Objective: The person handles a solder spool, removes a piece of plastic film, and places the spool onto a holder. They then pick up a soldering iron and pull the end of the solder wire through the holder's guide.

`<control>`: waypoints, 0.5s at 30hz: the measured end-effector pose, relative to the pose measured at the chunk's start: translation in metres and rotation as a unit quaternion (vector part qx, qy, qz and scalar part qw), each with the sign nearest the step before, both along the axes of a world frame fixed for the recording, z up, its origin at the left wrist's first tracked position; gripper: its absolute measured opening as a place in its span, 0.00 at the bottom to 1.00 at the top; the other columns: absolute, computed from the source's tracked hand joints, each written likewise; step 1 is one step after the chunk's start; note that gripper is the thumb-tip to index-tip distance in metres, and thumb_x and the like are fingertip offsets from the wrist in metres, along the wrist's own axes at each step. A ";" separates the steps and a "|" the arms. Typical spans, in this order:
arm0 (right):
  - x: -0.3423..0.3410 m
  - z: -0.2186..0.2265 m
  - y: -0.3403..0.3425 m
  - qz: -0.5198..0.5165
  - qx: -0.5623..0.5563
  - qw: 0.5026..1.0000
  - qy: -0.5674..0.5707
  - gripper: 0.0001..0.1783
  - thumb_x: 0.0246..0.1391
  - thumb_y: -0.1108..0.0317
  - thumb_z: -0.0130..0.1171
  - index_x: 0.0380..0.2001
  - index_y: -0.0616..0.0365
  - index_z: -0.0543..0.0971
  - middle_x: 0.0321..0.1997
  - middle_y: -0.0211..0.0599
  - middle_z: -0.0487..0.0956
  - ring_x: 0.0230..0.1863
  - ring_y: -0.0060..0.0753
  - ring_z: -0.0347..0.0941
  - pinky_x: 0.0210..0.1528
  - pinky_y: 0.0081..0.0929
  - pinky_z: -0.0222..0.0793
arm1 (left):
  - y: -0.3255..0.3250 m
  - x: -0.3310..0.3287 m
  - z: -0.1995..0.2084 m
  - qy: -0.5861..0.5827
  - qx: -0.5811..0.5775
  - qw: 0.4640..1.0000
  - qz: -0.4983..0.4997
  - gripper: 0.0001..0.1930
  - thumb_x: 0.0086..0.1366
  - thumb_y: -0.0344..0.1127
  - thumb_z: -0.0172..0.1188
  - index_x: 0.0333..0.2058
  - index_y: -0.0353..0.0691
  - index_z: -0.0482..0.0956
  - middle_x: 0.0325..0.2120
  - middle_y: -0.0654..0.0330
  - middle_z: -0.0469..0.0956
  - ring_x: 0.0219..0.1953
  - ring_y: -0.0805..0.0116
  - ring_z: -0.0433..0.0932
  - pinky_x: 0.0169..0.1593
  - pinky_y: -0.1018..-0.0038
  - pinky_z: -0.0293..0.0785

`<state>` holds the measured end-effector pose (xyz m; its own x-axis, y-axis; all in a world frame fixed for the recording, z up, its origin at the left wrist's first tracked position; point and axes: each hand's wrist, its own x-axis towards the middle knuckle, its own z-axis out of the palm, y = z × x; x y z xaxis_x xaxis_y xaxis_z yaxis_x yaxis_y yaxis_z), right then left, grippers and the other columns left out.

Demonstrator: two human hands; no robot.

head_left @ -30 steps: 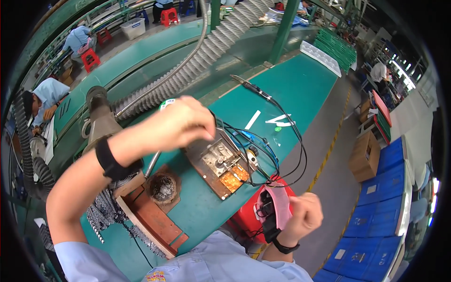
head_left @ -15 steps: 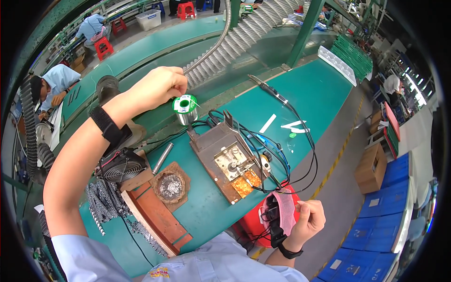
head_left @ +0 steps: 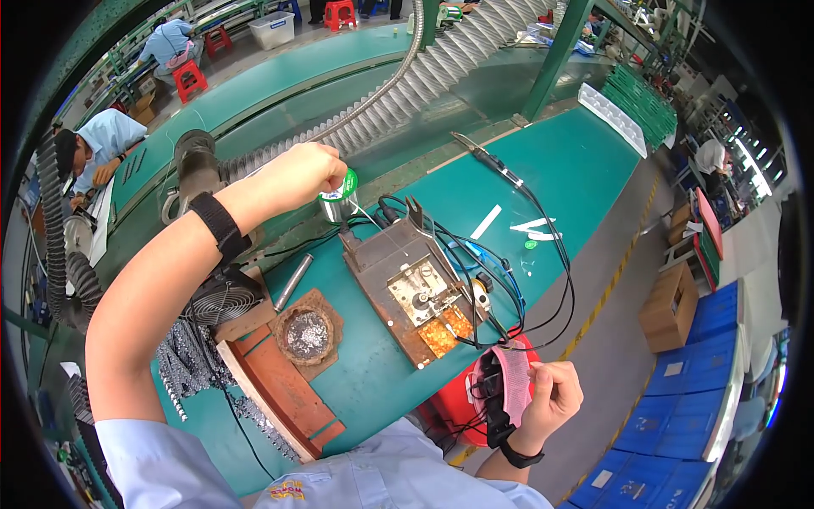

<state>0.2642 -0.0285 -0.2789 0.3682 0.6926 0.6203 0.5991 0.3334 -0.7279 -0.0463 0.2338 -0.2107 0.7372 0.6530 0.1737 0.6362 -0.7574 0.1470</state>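
My left hand reaches over the bench with its fingers curled together at the upper rim of a solder wire spool. The spool has a green label, and a thin pale strand runs from it toward the brown metal fixture. What the fingertips pinch is hidden. My right hand is held up beyond the bench's near edge, beside a pink mesh pouch, thumb against curled fingers. Anything between them is too small to make out.
A soldering iron lies at the back, its cable looping right. A round dish of metal bits, a metal tube, a fan and a brown tray stand left. A red stool stands below; a co-worker sits far left.
My left hand has shifted slightly right and lower against the spool, covering more of its label. A pale strand now shows running from the spool to the fixture. My right hand has hardly moved.
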 end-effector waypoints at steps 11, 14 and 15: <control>0.000 -0.001 -0.001 0.012 -0.027 1.000 0.002 0.07 0.50 0.76 0.54 0.20 0.66 0.73 0.19 0.36 0.73 0.21 0.23 0.66 0.24 0.16 0.59 | 0.004 -0.005 -0.008 0.014 -0.038 0.999 0.017 0.03 0.42 0.22 0.55 0.19 0.36 0.73 0.21 0.54 0.72 0.28 0.55 0.74 0.32 0.67 0.70; 0.000 -0.001 0.000 0.013 -0.032 0.999 0.003 0.07 0.50 0.76 0.54 0.20 0.66 0.73 0.20 0.36 0.74 0.21 0.23 0.66 0.24 0.16 0.59 | 0.004 -0.008 -0.011 0.011 -0.035 0.999 0.021 0.03 0.41 0.22 0.55 0.18 0.37 0.72 0.20 0.54 0.72 0.28 0.54 0.74 0.32 0.67 0.70; 0.000 0.000 0.000 0.014 -0.032 0.999 0.002 0.07 0.50 0.76 0.54 0.20 0.66 0.73 0.20 0.36 0.74 0.21 0.23 0.66 0.25 0.16 0.59 | 0.004 -0.009 -0.012 0.010 -0.033 0.999 0.020 0.03 0.41 0.22 0.55 0.18 0.37 0.72 0.20 0.54 0.72 0.27 0.54 0.74 0.32 0.67 0.70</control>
